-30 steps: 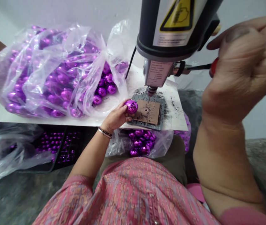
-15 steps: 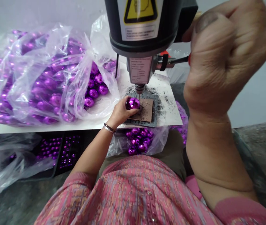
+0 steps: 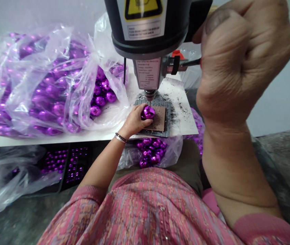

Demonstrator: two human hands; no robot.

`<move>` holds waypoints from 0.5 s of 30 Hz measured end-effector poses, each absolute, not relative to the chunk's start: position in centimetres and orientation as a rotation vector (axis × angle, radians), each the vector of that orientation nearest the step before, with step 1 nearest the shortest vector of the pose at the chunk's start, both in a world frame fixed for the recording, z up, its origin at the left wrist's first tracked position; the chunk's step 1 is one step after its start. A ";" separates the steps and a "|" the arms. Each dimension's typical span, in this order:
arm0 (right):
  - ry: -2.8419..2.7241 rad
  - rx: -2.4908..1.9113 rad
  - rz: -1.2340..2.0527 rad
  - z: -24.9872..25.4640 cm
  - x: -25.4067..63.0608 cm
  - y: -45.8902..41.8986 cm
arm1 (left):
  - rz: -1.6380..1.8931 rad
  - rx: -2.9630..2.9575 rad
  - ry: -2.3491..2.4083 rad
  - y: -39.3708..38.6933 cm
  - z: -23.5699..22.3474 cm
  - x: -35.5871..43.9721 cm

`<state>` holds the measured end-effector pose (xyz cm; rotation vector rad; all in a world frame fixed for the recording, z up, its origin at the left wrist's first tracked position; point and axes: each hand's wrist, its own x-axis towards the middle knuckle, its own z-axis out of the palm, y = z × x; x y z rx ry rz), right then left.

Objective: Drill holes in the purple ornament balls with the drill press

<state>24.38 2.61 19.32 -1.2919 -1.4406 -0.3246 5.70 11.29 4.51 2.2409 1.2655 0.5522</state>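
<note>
Near the centre of the frame, the left hand (image 3: 134,121) is clamped on a shiny purple ball (image 3: 148,112), thumb in front and fingers behind. The ball sits over the left part of a brown board (image 3: 160,121), directly below the thin bit (image 3: 150,102) of a drill press (image 3: 148,73); whether the tip touches it is too small to tell. The right hand (image 3: 244,58), well apart from the left, is curled at the upper right of the frame, where a dark lever (image 3: 193,62) runs behind it; its grip is hidden, so I cannot tell what it closes on.

The board lies on a grey base plate (image 3: 168,114), with dark shavings (image 3: 177,109) scattered around on the white desk (image 3: 189,124). A large clear bag (image 3: 36,90) full of purple balls fills the left of the desk. More balls (image 3: 152,151) show below the desk's edge, at the lower centre.
</note>
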 end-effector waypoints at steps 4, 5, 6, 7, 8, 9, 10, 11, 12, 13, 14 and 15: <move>-1.425 -1.280 -0.283 19.2 24.3 2.6 | 0.536 2.232 1.256 11.5 4.7 5.9; -1.422 -1.279 -0.280 19.1 24.2 2.6 | 0.530 2.225 1.240 11.6 4.8 5.9; -1.419 -1.279 -0.279 19.1 24.2 2.6 | 0.525 2.214 1.216 11.7 4.8 5.9; -1.420 -1.270 -0.278 19.1 24.1 2.7 | 0.522 2.199 1.186 11.7 4.8 5.8; -1.422 -1.254 -0.271 19.2 24.1 2.7 | 0.523 2.181 1.152 11.7 4.8 5.8; -1.420 -1.236 -0.249 19.2 24.0 2.8 | 0.528 2.162 1.119 11.7 4.8 5.7; -1.408 -1.222 -0.211 19.3 23.9 2.9 | 0.538 2.143 1.092 11.6 4.8 5.7; -1.389 -1.217 -0.160 19.5 23.8 3.0 | 0.554 2.122 1.077 11.5 4.8 5.7; -1.363 -1.213 -0.111 19.6 23.7 3.1 | 0.574 2.099 1.080 11.4 4.8 5.6; -1.335 -1.210 -0.069 19.8 23.6 3.3 | 0.596 2.072 1.101 11.3 4.9 5.6; -1.309 -1.214 -0.040 19.9 23.5 3.4 | 0.616 2.040 1.136 11.3 4.9 5.6; -1.294 -1.208 -0.030 20.0 23.5 3.6 | 0.633 2.005 1.177 11.3 5.0 5.5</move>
